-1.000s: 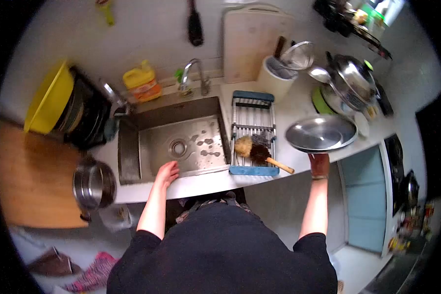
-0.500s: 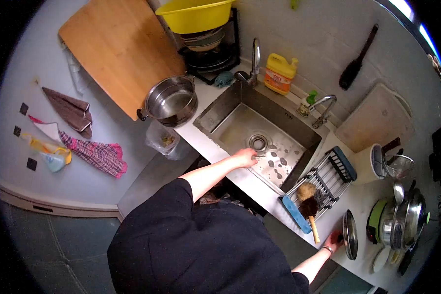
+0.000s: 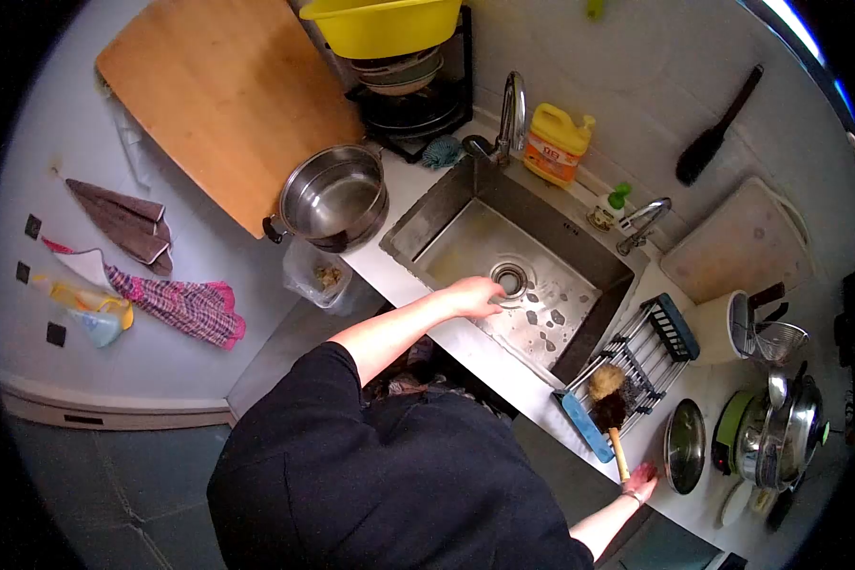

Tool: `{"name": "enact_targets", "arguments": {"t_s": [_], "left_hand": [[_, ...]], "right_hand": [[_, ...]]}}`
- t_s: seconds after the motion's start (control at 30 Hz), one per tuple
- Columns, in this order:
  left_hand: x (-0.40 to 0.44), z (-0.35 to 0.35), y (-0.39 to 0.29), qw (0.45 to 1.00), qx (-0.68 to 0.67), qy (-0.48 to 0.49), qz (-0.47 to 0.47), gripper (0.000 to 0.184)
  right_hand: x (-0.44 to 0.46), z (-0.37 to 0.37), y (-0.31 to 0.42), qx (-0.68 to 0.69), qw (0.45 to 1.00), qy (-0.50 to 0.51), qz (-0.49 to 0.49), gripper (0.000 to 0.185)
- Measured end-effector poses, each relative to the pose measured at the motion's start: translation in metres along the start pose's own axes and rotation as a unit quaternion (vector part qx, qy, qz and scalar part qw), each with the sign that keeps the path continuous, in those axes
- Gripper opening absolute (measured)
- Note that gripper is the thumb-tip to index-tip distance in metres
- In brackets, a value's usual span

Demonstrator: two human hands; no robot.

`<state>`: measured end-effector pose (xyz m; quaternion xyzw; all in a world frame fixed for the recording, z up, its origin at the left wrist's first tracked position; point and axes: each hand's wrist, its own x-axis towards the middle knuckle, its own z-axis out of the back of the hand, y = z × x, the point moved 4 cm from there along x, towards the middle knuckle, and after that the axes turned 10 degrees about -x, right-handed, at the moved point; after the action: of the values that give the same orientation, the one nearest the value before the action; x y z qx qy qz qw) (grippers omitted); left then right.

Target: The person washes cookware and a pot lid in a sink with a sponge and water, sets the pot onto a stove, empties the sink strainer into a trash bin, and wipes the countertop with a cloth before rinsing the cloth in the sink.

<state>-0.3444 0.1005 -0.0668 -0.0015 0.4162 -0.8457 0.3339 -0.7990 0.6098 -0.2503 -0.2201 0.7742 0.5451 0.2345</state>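
Head view: right hand (image 3: pixel 641 482) now off the lid (image 3: pixel 684 446), grip apart, left hand (image 3: pixel 476 297) over sink (image 3: pixel 562 272), grip likewise apart.

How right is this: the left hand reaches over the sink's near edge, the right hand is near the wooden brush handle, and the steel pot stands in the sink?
One error: the head view shows the steel pot outside the sink, to its left. The left hand reaches over the near edge, and the right hand is near the wooden brush handle.
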Motion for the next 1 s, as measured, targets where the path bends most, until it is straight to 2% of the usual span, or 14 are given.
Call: {"name": "enact_targets", "arguments": {"t_s": [0.17, 0.23, 0.3, 0.33, 0.37, 0.43, 0.47, 0.6, 0.67, 0.77, 0.8, 0.9, 0.97, 1.0], "left_hand": [[0.037, 0.033, -0.010, 0.951, -0.279, 0.098, -0.094, 0.040], [0.049, 0.033, 0.004, 0.786, -0.595, 0.166, 0.027, 0.037], [0.090, 0.007, 0.059, 0.924, -0.358, 0.122, 0.052, 0.036], [0.065, 0.024, 0.044, 0.991, 0.036, 0.103, 0.076, 0.037], [0.066, 0.016, 0.065, 0.959, 0.245, 0.122, 0.069, 0.039], [0.053, 0.028, 0.070, 0.999, 0.005, 0.036, -0.027, 0.037], [0.045, 0.031, 0.078, 0.999, 0.002, 0.041, -0.028, 0.037], [-0.023, 0.103, 0.082, 0.965, -0.119, -0.174, -0.155, 0.031], [-0.077, 0.149, 0.086, 0.947, -0.118, -0.274, -0.122, 0.030], [-0.158, 0.213, 0.106, 0.887, -0.036, -0.455, -0.070, 0.032], [-0.185, 0.228, 0.119, 0.856, 0.041, -0.513, -0.053, 0.032], [-0.254, 0.245, 0.175, 0.767, 0.041, -0.639, 0.044, 0.043], [-0.288, 0.238, 0.215, 0.698, -0.047, -0.700, 0.140, 0.046], [-0.296, 0.222, 0.255, 0.646, -0.194, -0.731, 0.100, 0.040]], "right_hand": [[-0.104, 0.011, 0.023, -0.144, 0.973, -0.114, 0.139, 0.036], [-0.158, -0.008, 0.039, -0.162, 0.935, -0.187, 0.254, 0.027], [-0.211, -0.046, 0.053, -0.214, 0.905, -0.181, 0.320, 0.020], [-0.229, -0.069, 0.056, -0.225, 0.892, -0.171, 0.353, 0.022], [-0.247, -0.097, 0.057, -0.229, 0.890, -0.148, 0.366, 0.022], [-0.291, -0.167, 0.050, -0.295, 0.862, -0.129, 0.390, 0.020], [-0.300, -0.195, 0.038, -0.317, 0.858, -0.100, 0.393, 0.019], [-0.307, -0.307, -0.039, -0.433, 0.804, 0.078, 0.400, 0.017], [-0.339, -0.382, -0.098, -0.435, 0.808, 0.197, 0.344, 0.016], [-0.377, -0.472, -0.189, -0.455, 0.758, 0.383, 0.269, 0.021], [-0.385, -0.497, -0.215, -0.519, 0.664, 0.428, 0.327, 0.023], [-0.437, -0.562, -0.273, -0.499, 0.613, 0.548, 0.274, 0.025], [-0.462, -0.596, -0.300, -0.496, 0.577, 0.590, 0.270, 0.026], [-0.468, -0.612, -0.314, -0.488, 0.567, 0.604, 0.275, 0.027]]}}
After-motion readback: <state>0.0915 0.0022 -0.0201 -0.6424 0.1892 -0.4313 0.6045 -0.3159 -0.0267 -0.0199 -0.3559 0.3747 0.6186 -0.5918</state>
